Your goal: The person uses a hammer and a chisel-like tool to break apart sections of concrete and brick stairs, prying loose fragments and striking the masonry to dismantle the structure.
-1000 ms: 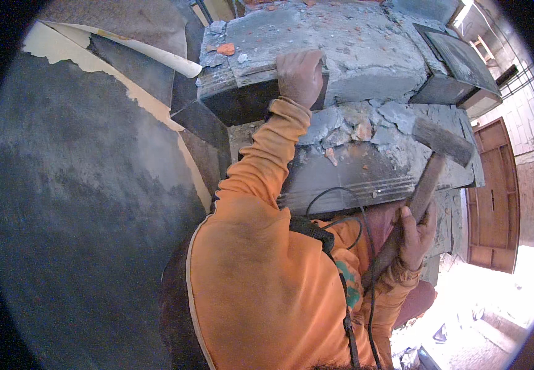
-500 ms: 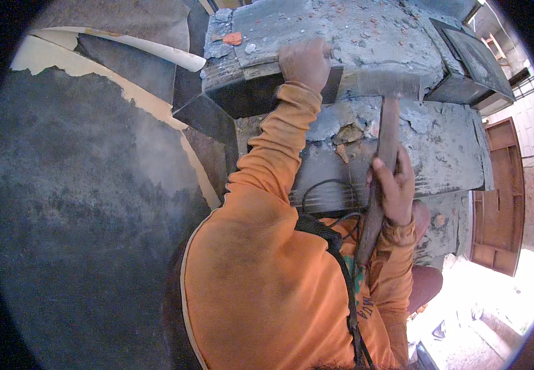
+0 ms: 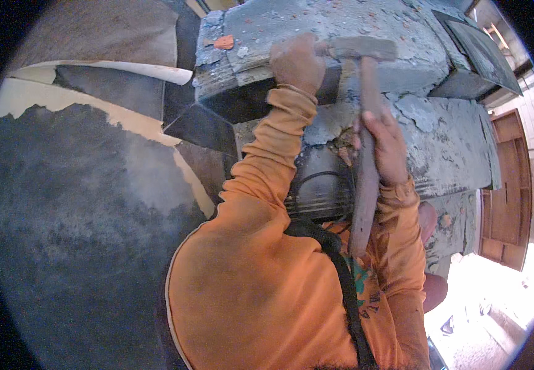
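My left hand [image 3: 298, 61] is a closed fist at the front edge of the upper concrete step [image 3: 396, 21]. It grips what looks like a chisel [image 3: 323, 48]; only a short end sticks out toward the right, the rest hidden by the fist. Wrapped round the wooden handle of a hammer [image 3: 365, 179] is my right hand [image 3: 387, 145], below and to the right of the left one. The blocky hammer head lies sideways above the step, its left face right at the protruding end. A dark tile facing [image 3: 242, 98] covers part of the step's front, under my left hand.
Rubble and an orange fragment [image 3: 223, 42] lie on the step. Broken mortar marks the lower step [image 3: 439, 148]. A black cable [image 3: 322, 176] loops near my lap. Dark tiled box [image 3: 486, 68] stands at right, with a wooden frame [image 3: 506, 191] beyond. Torn sheeting [image 3: 112, 68] lies left.
The hammer has risen and shifted left, its head now beside my left fist instead of lower at the step's edge. My right hand has moved up with it; the left keeps its grip.
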`<state>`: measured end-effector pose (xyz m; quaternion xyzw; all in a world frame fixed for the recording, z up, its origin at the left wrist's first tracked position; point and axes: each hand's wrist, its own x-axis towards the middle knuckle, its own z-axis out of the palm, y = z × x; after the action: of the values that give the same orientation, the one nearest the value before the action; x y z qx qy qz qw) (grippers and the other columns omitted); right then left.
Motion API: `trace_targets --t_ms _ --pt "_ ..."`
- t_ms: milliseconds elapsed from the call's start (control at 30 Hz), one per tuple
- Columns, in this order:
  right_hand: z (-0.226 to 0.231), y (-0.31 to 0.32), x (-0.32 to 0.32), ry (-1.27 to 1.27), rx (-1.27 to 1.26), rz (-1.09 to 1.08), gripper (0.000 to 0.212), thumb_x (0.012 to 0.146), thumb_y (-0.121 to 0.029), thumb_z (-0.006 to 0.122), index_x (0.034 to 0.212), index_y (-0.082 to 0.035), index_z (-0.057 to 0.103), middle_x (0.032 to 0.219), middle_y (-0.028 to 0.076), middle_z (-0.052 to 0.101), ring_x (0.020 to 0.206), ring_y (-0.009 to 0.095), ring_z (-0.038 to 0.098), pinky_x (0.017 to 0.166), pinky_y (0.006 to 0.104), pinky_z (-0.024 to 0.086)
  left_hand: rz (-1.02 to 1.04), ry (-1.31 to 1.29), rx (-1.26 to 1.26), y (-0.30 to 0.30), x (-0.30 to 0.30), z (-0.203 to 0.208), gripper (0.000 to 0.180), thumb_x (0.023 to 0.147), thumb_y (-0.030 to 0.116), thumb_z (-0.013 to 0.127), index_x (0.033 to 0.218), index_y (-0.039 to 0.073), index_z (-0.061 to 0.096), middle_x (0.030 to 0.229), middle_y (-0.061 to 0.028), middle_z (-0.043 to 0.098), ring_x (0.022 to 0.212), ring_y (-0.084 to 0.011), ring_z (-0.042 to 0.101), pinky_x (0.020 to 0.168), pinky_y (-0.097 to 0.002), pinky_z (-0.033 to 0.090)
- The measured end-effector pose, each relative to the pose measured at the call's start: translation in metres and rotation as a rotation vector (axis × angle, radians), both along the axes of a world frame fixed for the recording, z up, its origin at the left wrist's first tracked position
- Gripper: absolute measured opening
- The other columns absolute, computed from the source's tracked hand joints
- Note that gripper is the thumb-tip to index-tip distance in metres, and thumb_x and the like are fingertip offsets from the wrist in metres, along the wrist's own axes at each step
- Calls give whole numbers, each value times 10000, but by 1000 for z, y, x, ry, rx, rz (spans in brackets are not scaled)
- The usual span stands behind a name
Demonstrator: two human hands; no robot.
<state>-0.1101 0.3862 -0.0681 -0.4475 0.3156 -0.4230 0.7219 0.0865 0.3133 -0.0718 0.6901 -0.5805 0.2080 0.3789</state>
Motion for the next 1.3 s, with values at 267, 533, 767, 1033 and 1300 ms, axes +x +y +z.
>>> trace_targets --t_ms 267,533,767,1033,1300 --pt "-3 -4 1 11 32 62 219 934 -242 504 1032 -47 486 743 40 559 527 125 537 462 256 461 -11 13 -45 2 -3 1 187 752 293 663 811 116 658 753 -119 656 719 -329 621 716 -441 435" --pt "-7 -2 -1 5 49 -69 194 921 -255 522 941 -62 501 696 36 556 523 128 554 456 257 442 39 -28 11 -5 -5 -1 263 743 334 651 950 175 678 807 -122 682 757 -341 645 727 -453 470" --pt "7 8 -8 -165 143 -205 201 918 -269 533 941 -70 506 683 32 556 510 125 546 464 252 445 65 -24 5 -7 -5 -1 276 743 352 650 958 181 680 808 -133 681 750 -347 645 735 -452 476" --pt "-7 -2 -19 -63 131 -94 238 925 -293 520 935 -56 525 690 48 573 522 136 562 485 265 454 24 43 42 -8 -5 -8 265 748 351 666 908 140 682 791 -119 675 755 -325 634 730 -435 439" --pt "1 3 -6 -69 166 42 229 928 -264 512 1022 -59 473 662 30 519 477 122 509 429 257 446 63 51 114 1 3 -1 397 758 472 659 1029 182 677 871 -135 685 846 -347 645 784 -457 473"
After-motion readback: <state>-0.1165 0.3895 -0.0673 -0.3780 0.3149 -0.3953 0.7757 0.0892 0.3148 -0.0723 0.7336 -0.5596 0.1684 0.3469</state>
